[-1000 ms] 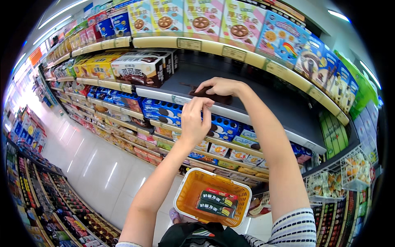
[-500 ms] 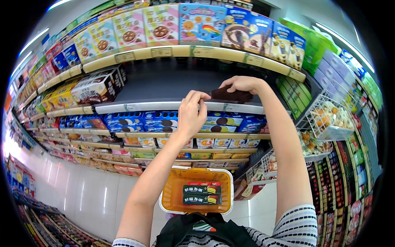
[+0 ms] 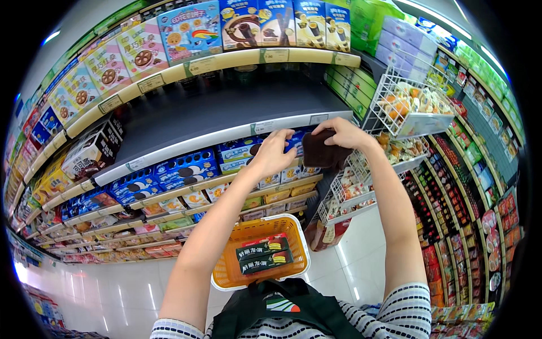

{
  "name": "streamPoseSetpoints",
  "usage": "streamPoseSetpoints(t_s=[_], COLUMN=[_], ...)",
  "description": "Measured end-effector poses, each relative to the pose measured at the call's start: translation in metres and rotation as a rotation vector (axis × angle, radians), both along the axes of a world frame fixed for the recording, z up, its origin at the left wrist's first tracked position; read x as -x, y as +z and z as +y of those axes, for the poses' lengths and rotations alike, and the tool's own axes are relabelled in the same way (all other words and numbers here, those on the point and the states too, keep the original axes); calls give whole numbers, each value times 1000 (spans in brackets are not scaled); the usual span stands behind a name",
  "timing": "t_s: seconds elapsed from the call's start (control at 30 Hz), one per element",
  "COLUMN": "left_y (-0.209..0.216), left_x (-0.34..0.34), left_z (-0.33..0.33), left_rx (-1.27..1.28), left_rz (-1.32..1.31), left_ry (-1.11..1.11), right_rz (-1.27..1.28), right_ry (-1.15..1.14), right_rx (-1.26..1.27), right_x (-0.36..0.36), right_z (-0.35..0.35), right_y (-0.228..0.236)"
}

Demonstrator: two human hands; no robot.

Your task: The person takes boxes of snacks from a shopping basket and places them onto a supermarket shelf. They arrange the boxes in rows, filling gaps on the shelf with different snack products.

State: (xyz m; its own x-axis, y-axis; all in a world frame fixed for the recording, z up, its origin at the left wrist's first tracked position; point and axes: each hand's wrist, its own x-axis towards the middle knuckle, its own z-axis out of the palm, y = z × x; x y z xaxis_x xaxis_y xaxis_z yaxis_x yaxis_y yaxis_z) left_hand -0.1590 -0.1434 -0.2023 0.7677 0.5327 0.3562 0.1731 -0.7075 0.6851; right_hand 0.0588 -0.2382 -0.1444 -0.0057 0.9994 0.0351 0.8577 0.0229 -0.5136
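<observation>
My right hand [image 3: 345, 134] pinches a dark brown cloth [image 3: 322, 150], which hangs limp in front of the shelf's pale front edge, near its right end. My left hand [image 3: 275, 152] is held just left of the cloth, by the same edge. Its fingers are loosely bent and apart, with nothing in them. Behind both hands stretches a dark grey shelf board [image 3: 226, 107]. Below me an orange basket [image 3: 262, 227] with a white rim holds green-and-red snack boxes [image 3: 264, 254].
Colourful biscuit boxes [image 3: 192, 31] line the shelf above. Dark cartons [image 3: 96, 150] stand at the board's left end, green boxes [image 3: 351, 87] at its right. Blue biscuit packs [image 3: 186, 169] fill the shelf below. White wire baskets [image 3: 420, 125] of snacks jut out at right.
The view has shifted rightward along the shelf. My right hand has drawn the brown cloth off the board to its front right edge. My left hand stays beside it.
</observation>
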Motion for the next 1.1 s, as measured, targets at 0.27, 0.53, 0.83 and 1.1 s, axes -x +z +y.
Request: streamPoseSetpoints(t_s=[0.27, 0.53, 0.83, 1.1], left_y=[-18, -28, -15, -17], left_x=[-20, -26, -18, -11], left_z=[-5, -12, -15, -12], left_rx=[-15, 120, 60, -151], left_rz=[127, 107, 187, -16], left_ry=[-92, -258, -262, -30], right_rz=[-92, -57, -25, 124], right_ry=[-222, 65, -37, -163], right_rx=[-270, -237, 102, -73], right_x=[-5, 36, 23, 30], right_z=[-15, -38, -52, -56], right_y=[-58, -46, -59, -64])
